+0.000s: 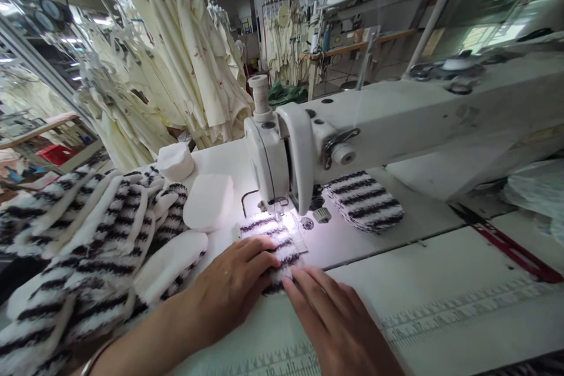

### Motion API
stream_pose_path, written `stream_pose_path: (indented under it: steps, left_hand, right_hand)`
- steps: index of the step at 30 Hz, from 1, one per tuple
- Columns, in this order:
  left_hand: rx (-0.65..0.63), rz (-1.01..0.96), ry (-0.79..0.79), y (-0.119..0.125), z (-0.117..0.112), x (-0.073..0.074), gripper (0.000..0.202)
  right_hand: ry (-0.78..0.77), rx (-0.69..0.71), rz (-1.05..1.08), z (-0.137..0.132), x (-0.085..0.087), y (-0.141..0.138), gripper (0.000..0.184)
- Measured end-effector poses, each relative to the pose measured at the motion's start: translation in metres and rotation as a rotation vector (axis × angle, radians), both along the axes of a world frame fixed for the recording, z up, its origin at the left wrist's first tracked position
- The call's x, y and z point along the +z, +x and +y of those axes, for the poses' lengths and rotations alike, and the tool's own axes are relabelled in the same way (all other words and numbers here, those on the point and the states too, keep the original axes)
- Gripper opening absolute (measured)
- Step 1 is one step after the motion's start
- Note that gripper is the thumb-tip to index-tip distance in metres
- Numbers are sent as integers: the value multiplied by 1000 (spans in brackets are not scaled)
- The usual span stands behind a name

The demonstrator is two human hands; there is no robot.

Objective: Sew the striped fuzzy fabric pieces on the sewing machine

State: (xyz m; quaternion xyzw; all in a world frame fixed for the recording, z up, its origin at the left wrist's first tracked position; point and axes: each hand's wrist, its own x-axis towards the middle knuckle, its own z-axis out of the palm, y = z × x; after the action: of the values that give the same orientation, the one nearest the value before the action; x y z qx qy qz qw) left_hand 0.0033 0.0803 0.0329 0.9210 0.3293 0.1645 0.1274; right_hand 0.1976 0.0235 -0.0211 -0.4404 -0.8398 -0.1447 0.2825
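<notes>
Striped pad (275,247) is lying on the sewing table (388,247), left hand (231,288) and right hand (337,323) pressing it with fingers flat, ungripping; cream garments (176,70) are hanging beyond.

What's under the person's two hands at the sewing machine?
The left hand and right hand lie on a black-and-white striped fuzzy fabric piece on the sewing table. Its far end shows; the part beneath the hands is covered.

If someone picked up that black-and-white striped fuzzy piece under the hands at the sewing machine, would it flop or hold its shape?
The striped plush fabric piece would probably flop, as it seems to give under the left hand and right hand. Its thick pile suggests it is light for its bulk, and probably not slippery.
</notes>
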Motion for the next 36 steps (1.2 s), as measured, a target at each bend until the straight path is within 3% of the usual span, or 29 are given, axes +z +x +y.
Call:
stream_pose_path:
  steps: [6,14,20,24,30,36]
  left_hand:
    - [11,20,33,-3,17,-1,21]
    - [28,21,141,-6,30,-7,25]
    - [100,117,188,-5,28,-9,23]
    - [157,242,196,-2,23,-6,21]
    - [78,157,183,1,30,2,19]
    - [9,56,84,-10,39,0,26]
  right_hand:
    - [17,-60,81,20,6,-9,50]
    - [38,8,43,42,12,-2,50]
    - [-190,94,76,61,25,16,54]
    - [-225,104,-1,72,33,26,48]
    - [61,44,-98,54,23,7,51]
    - [16,-118,-4,28,7,-21,53]
